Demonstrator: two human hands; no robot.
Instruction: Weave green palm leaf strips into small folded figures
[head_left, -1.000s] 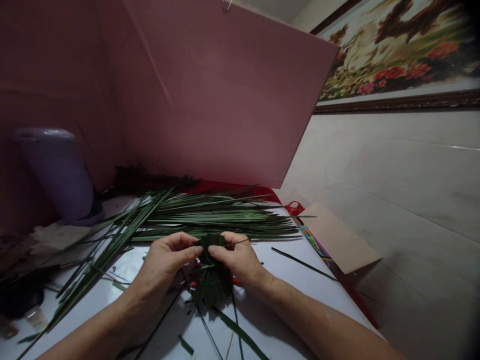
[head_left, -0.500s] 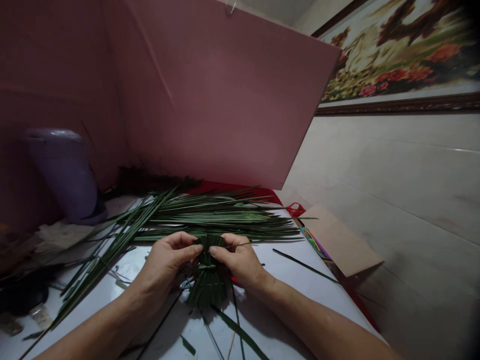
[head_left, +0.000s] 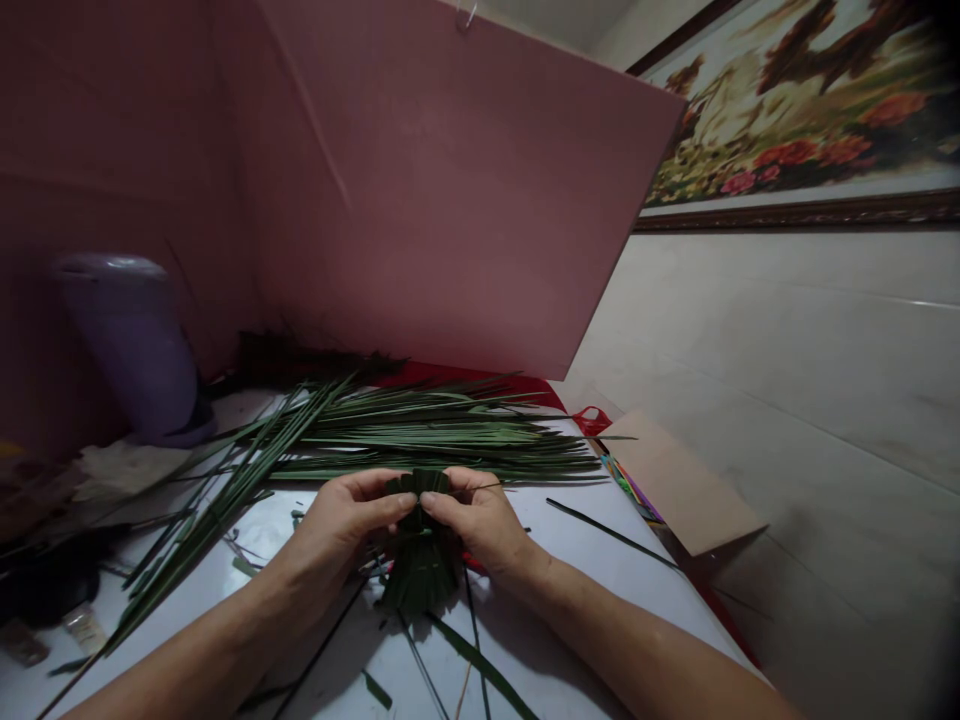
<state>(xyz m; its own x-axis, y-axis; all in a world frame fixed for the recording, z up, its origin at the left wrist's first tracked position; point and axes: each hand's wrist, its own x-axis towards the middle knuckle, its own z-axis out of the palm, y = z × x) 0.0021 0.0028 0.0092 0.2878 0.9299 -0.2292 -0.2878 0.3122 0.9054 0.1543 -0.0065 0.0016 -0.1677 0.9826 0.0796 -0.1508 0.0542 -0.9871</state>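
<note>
Head view: two hands meet over one small woven leaf piece (head_left: 421, 560), dark green and fanned out at its lower end. The piece lies on the white tabletop (head_left: 570, 560), close to the near edge and just in front of one large pile of leaf strips (head_left: 420, 435) (far too many to count). The left hand (head_left: 341, 525) has its fingers (head_left: 397, 503) closed in a pinch on the upper left of the piece. The right hand (head_left: 480, 520) pinches the upper right in the same way, thumb against forefinger. The two fingertip pairs almost touch, and the other fingers of each hand are curled in.

One single strip (head_left: 607, 530) lies apart to the right of the hands, and several short offcuts are scattered near the wrists. One purple container (head_left: 131, 345) stands at the far left. One pink board (head_left: 420, 190) rises behind the pile. One brown cardboard sheet (head_left: 679, 480) lies off the right edge, with a small stack of coloured sheets (head_left: 630, 485) just beside it. One framed flower picture (head_left: 802, 100) hangs on the tiled wall. No writing or brand can be read anywhere.
</note>
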